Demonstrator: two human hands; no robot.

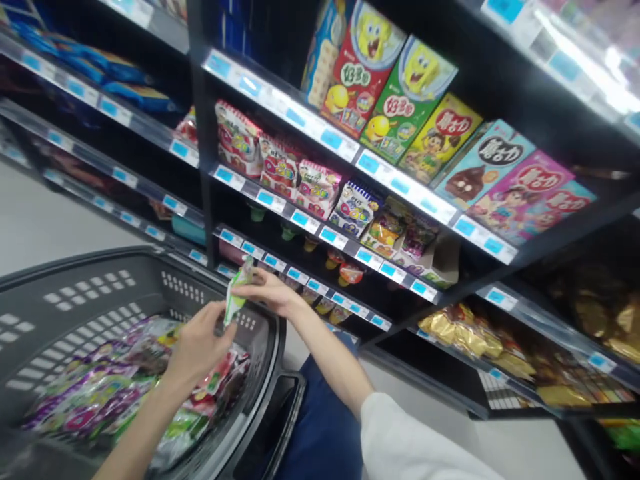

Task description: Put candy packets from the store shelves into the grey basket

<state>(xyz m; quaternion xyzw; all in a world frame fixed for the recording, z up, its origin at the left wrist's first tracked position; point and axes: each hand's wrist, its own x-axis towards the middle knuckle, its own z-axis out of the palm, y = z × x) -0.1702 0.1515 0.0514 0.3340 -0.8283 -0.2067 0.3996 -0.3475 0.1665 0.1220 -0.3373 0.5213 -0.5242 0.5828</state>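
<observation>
A small green and white snack packet (237, 299) is held up above the right side of a grey shopping basket (190, 287). My right hand (267, 291) is closed on its upper part, thumb and fingers on either face. My left hand (203, 343) pinches the lower end of the same packet. The packet is tilted, its printing too blurred to read. Below my left hand, several shiny candy bags (95, 393) in purple, green and red lie in the basket.
Dark shelves with a price-tag rail (320, 233) stand in front. Small candy bags (277, 167) line a middle shelf, with SpongeBob boxes (400, 100) above. Gold packages (465, 333) sit at the lower right. The basket's folded handle (290, 413) lies beside a blue-clothed leg (325, 413).
</observation>
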